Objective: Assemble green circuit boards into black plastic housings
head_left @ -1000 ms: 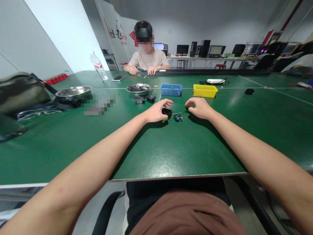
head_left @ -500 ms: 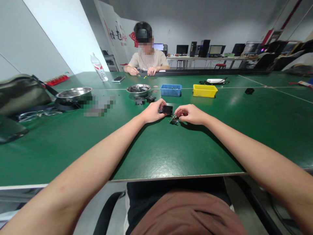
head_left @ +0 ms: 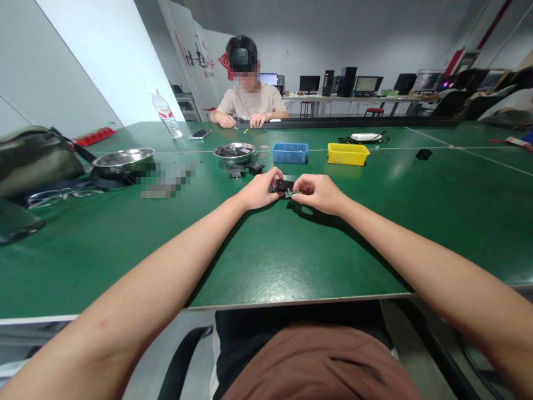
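Observation:
My left hand (head_left: 263, 189) is closed around a small black plastic housing (head_left: 285, 185) just above the green table. Pinched in my right hand (head_left: 318, 192) is a small green circuit board (head_left: 290, 193), held against the near right side of the housing. My fingers cover much of the board, and I cannot tell whether it sits inside the housing or only touches it. Beyond my left hand lie black plastic parts (head_left: 255, 168), close to a metal bowl (head_left: 234, 152) with dark pieces in it.
A blue bin (head_left: 290, 153) and a yellow bin (head_left: 348, 155) stand past my hands. Eyeglasses (head_left: 62, 195), a metal dish (head_left: 124, 159) and a bag (head_left: 37, 158) lie left. A water bottle (head_left: 166, 115) stands farther back. Another person (head_left: 250, 100) sits opposite, hands on the table.
My right hand has lifted the circuit board from below the housing and moved it left against it. My left hand keeps the housing in nearly the same place.

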A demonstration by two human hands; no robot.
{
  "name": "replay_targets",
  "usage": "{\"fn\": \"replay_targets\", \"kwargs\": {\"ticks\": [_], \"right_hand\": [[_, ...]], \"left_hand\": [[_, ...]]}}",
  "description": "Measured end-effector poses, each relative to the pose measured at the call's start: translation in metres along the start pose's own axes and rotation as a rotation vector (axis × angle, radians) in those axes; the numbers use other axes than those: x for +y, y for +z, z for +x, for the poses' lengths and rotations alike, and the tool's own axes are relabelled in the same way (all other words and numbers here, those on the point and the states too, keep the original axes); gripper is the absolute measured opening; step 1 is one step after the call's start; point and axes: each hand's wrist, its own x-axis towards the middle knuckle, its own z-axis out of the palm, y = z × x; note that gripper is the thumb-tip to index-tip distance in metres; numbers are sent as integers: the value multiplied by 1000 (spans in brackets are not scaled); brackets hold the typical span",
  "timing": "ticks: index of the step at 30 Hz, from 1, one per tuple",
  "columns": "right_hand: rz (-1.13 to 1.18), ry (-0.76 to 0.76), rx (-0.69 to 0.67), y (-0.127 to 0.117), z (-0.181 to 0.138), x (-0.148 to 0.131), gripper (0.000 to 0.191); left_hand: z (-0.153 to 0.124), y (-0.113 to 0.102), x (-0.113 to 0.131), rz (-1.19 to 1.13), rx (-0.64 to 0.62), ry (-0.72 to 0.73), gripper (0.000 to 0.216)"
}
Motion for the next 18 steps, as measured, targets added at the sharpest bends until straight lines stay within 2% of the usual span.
{"fn": "replay_targets", "kwargs": {"ticks": [4, 6, 12, 18], "right_hand": [[174, 206, 210, -4, 5, 12, 15], [234, 304, 271, -5, 7, 15, 13], [387, 455, 330, -6, 9, 13, 15], [475, 470, 330, -4, 8, 7, 22]], "left_hand": [[0, 0, 2, 0, -4, -11, 35], [0, -1, 3, -1, -5, -5, 36], [0, 1, 2, -13, -7, 35, 34], [0, 2, 2, -6, -3, 43, 32]]}}
